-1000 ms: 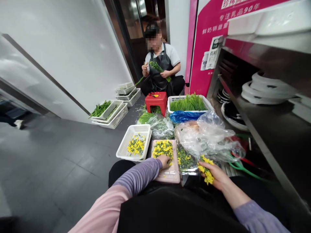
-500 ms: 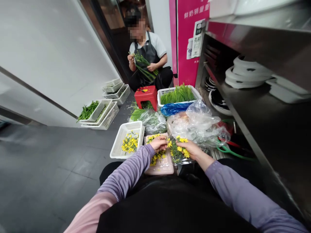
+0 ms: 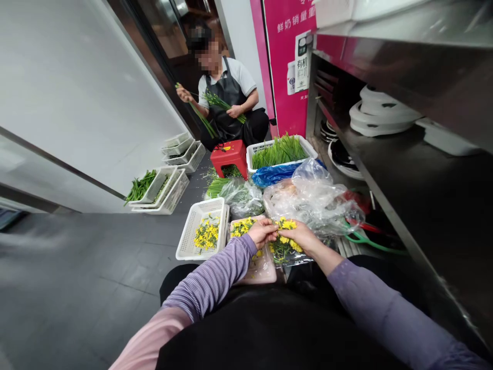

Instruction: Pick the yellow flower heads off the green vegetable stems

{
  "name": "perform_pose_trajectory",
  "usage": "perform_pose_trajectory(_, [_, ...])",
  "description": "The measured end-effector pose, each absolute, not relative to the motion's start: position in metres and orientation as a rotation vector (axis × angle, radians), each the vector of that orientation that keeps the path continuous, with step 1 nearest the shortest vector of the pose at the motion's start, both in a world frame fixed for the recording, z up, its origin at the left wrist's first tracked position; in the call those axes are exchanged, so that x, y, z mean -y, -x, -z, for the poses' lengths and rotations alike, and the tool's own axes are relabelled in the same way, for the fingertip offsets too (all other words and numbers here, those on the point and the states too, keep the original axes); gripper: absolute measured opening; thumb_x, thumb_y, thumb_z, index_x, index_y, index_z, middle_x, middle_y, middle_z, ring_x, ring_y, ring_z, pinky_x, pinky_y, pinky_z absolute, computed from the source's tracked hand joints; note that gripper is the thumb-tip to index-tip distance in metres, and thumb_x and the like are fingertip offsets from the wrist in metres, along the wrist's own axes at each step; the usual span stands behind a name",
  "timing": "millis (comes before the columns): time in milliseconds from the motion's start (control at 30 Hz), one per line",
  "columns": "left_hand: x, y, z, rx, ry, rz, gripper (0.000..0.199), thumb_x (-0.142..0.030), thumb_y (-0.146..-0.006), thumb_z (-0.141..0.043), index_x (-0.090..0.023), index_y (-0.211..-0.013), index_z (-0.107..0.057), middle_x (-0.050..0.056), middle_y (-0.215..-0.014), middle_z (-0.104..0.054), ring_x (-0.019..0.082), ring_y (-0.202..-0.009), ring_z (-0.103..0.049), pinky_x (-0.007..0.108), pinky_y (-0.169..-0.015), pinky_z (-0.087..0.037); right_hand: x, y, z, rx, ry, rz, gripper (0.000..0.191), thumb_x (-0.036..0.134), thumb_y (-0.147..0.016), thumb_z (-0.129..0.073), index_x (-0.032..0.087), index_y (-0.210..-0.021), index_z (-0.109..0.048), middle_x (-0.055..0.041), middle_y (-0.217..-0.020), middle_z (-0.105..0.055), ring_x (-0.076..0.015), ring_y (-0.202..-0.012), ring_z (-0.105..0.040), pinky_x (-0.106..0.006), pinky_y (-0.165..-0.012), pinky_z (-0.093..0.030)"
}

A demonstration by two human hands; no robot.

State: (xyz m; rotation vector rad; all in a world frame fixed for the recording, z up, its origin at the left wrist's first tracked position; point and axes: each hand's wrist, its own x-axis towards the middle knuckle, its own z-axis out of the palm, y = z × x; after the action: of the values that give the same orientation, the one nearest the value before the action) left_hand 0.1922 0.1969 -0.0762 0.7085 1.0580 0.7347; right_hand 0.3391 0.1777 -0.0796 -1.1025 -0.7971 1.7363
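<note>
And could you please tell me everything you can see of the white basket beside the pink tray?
The shallow, rectangular white basket looks like plastic, with perforated sides. It stands open-topped left of the pink tray, apparently stacked on a similar white one whose edge shows at its right. A loose heap of yellow flowers with green stems lies inside; the left hand is not touching it.

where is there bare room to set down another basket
The widest free patch is the grey floor left of the white flower basket, in front of the nearer basket stack; a narrower strip runs between those two. It's crowded around the left hand and right hand: pink tray, yellow flowers and clear bags sit close together, with the red stool beyond.
</note>
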Motion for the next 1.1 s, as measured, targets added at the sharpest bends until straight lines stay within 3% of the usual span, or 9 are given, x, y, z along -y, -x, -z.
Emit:
perform_pose_trajectory(300, [-0.193,-0.203,0.062,-1.178,-0.809,-0.8,0.017,-0.014,-0.062,-0.067,-0.009,-0.069,-0.052,-0.002,-0.048,-0.054,0.006,-0.041,-0.052,0.015,-0.04,-0.044,-0.176,-0.345,0.076,0.642,1.025,-1.838,0.025,0.019,-0.053,-0.073,0.014,-0.076,-0.064,-0.0052,-0.067,-0.067,-0.0125,-0.05,-0.057,-0.02,-0.04,-0.039])
perform_pose_trajectory(500, [-0.193,-0.21,0.056,-1.207,-0.775,-0.856,0.018,-0.014,-0.062,-0.066,-0.009,-0.075,-0.054,-0.003,-0.048,-0.051,0.006,-0.041,-0.051,0.017,-0.04,-0.043,-0.18,-0.347,0.08,0.565,1.056,-1.851,0.019,0.02,-0.056,-0.071,0.012,-0.071,-0.062,-0.0031,-0.057,-0.063,-0.0123,-0.046,-0.054,-0.02,-0.035,-0.036])
perform_pose_trajectory(733, [-0.196,-0.195,0.05,-1.084,-0.562,-0.755,0.015,-0.009,-0.069,-0.051,-0.01,-0.084,-0.056,-0.003,-0.048,-0.047,0.004,-0.038,-0.044,0.015,-0.038,-0.035,-0.186,-0.356,0.081,0.419,0.992,-1.916,0.008,0.018,-0.061,-0.066,0.014,-0.065,-0.06,-0.0001,-0.056,-0.059,-0.0087,-0.045,-0.051,-0.018,-0.034,-0.035])
perform_pose_trajectory(867, [-0.187,-0.194,0.049,-0.957,-0.546,-0.584,0.016,-0.017,-0.068,-0.055,-0.011,-0.082,-0.055,-0.001,-0.059,-0.052,0.004,-0.038,-0.042,0.016,-0.035,-0.026,-0.184,-0.356,0.078,0.455,1.019,-1.922,0.008,0.018,-0.062,-0.065,0.014,-0.064,-0.059,-0.0002,-0.055,-0.059,-0.0086,-0.045,-0.051,-0.018,-0.036,-0.037])
perform_pose_trajectory(1100, [-0.183,-0.199,0.051,-0.995,-0.683,-0.64,0.029,-0.026,-0.055,-0.071,-0.012,-0.072,-0.052,-0.003,-0.059,-0.051,0.002,-0.036,-0.038,0.015,-0.034,-0.021,-0.179,-0.354,0.077,0.566,1.033,-1.856,0.015,0.021,-0.058,-0.069,0.013,-0.066,-0.06,-0.0014,-0.057,-0.062,-0.0105,-0.046,-0.054,-0.019,-0.038,-0.038])
